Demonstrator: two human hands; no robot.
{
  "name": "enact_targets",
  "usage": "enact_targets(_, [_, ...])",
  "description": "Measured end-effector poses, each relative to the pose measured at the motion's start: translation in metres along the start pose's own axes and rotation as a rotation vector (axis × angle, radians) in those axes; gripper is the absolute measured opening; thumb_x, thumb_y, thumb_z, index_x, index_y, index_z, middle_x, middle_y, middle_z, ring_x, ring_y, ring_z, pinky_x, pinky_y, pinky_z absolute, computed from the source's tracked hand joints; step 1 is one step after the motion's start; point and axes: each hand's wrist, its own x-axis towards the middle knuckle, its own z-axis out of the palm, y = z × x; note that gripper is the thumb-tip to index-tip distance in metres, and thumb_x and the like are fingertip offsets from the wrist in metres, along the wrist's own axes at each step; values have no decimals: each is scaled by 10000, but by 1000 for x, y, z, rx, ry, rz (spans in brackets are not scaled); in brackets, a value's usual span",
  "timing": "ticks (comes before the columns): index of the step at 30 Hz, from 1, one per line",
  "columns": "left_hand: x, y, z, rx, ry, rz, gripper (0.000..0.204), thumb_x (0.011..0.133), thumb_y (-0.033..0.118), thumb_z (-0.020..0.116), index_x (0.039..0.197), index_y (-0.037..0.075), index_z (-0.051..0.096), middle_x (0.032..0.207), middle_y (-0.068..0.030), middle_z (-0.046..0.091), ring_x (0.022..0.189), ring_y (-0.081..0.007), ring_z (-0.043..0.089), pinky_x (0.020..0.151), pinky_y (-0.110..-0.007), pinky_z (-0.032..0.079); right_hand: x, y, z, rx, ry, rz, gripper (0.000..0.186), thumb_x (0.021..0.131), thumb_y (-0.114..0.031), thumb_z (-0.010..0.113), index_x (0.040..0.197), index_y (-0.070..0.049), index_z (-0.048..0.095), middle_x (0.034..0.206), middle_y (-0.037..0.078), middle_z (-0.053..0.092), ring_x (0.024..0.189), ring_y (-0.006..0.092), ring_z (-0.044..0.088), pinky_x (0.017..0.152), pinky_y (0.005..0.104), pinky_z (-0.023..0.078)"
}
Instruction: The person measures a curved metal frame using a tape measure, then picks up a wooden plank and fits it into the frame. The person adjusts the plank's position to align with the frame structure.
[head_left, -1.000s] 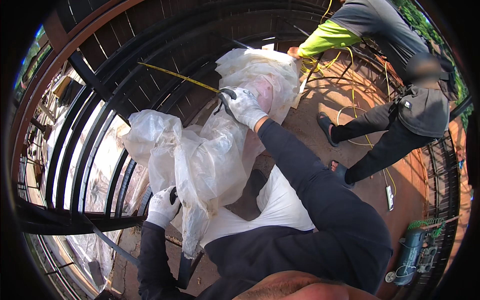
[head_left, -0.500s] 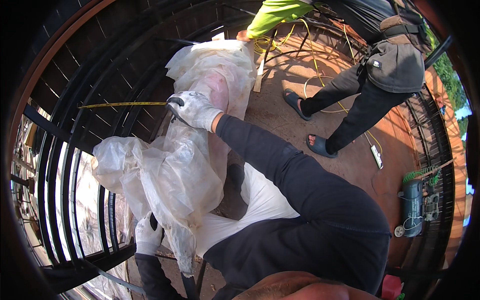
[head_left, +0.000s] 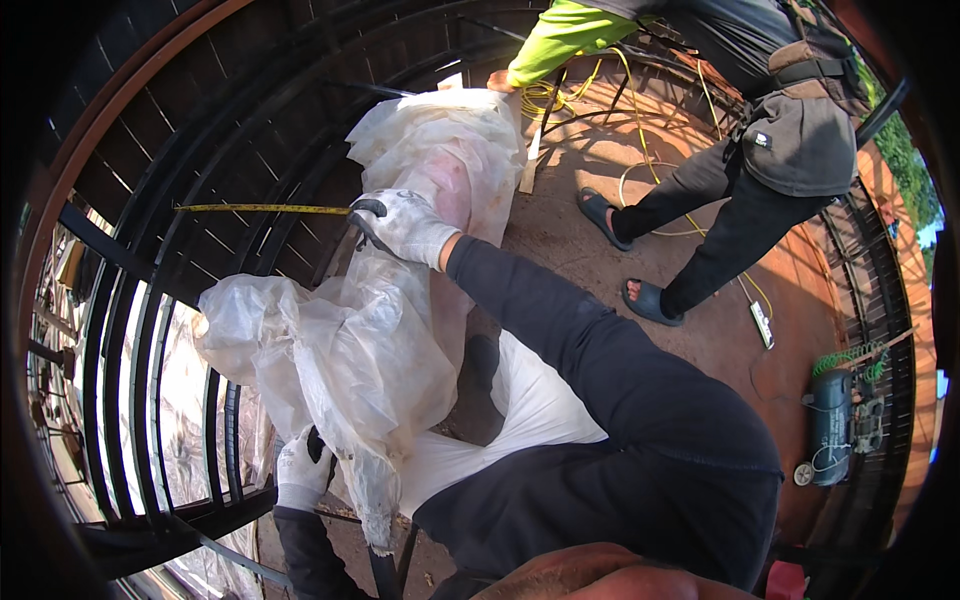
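A pale gloved fist, my right hand (head_left: 408, 228), closes around a tape measure whose case is mostly hidden. Its yellow blade (head_left: 265, 209) stretches left across dark curved metal bars. Beneath that hand lies a crumpled translucent plastic sheet (head_left: 375, 340), draped over a long shape with a pinkish patch showing. Lower left, my left hand (head_left: 300, 468), also gloved, is beside the sheet's hanging edge near a black frame bar. Its fingers are mostly hidden, so what it grips cannot be made out.
A co-worker in dark trousers (head_left: 715, 215) and sandals stands at upper right, one hand (head_left: 500, 82) at the sheet's far end. Yellow cable (head_left: 640, 110) and a white power strip (head_left: 762, 325) lie on the brown floor. A compressor (head_left: 830, 425) stands at right.
The whole view has shifted slightly, so everything appears a little further right. My right hand still holds the tape measure with its blade out; my left hand stays by the sheet's edge.
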Motion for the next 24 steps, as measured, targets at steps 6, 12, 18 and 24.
enact_targets(6, [-2, 0, 2, 6, 36, 40, 416, 834, 239, 650, 1190, 26, 610, 986, -247, 672, 956, -418, 638, 832, -483, 497, -2, -7, -6, -29, -42, -2, 301, 949, -276, 482, 1060, -82, 683, 1101, 158, 674, 1058, 358, 606, 951, 449, 462])
enact_targets(12, [-1, 3, 0, -7, 5, 12, 407, 835, 242, 644, 1178, 24, 617, 966, -250, 674, 936, -416, 644, 819, -484, 500, -2, -1, 2, -33, -16, -30, 315, 951, -291, 476, 1068, -80, 679, 1109, 161, 672, 1066, 357, 602, 963, 445, 455])
enact_targets(18, [1, 3, -1, -46, -16, 8, 393, 837, 239, 639, 1169, 29, 624, 952, -250, 673, 915, -414, 647, 804, -481, 503, -3, -2, 1, -28, -21, -34, 324, 951, -295, 476, 1079, -76, 678, 1118, 169, 670, 1072, 357, 602, 971, 444, 452])
enact_targets(24, [2, 2, -3, -92, -41, -20, 381, 839, 229, 636, 1162, 27, 626, 935, -249, 673, 904, -414, 649, 795, -474, 506, -4, -4, -1, -43, -29, -38, 324, 949, -295, 481, 1085, -78, 679, 1122, 164, 671, 1077, 354, 602, 971, 446, 453])
